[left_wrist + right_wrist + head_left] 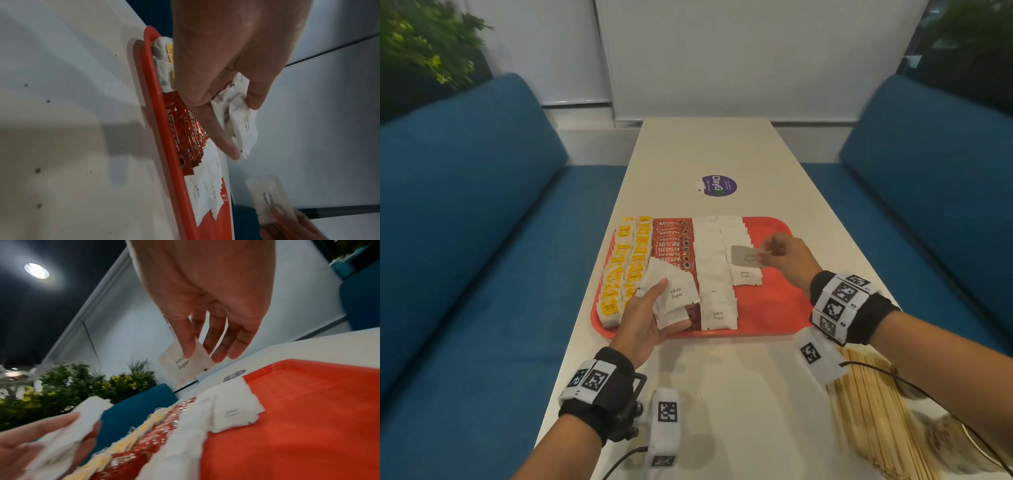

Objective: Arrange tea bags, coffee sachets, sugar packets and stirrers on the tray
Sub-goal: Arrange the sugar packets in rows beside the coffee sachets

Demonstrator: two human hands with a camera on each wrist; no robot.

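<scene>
2 hands pinching sugar packets [747,260] over red tray [774,308], tea bags [625,263], coffee sachets [671,245] inside

A long white table [709,150] bears a round purple sticker [719,186] (lettered "ClayGo"), flanked by blue upholstered benches [465,192]; leafy green plants [424,44] stand behind.

The tray [774,308] has bare floor at its 3 o'clock side for a hand to pass, while tea bags [621,270], coffee sachets [671,245] and sugar packets [714,274] block 9 to 12, and stirrers [873,421] crowd the worktop [709,147] at 5 o'clock.
</scene>
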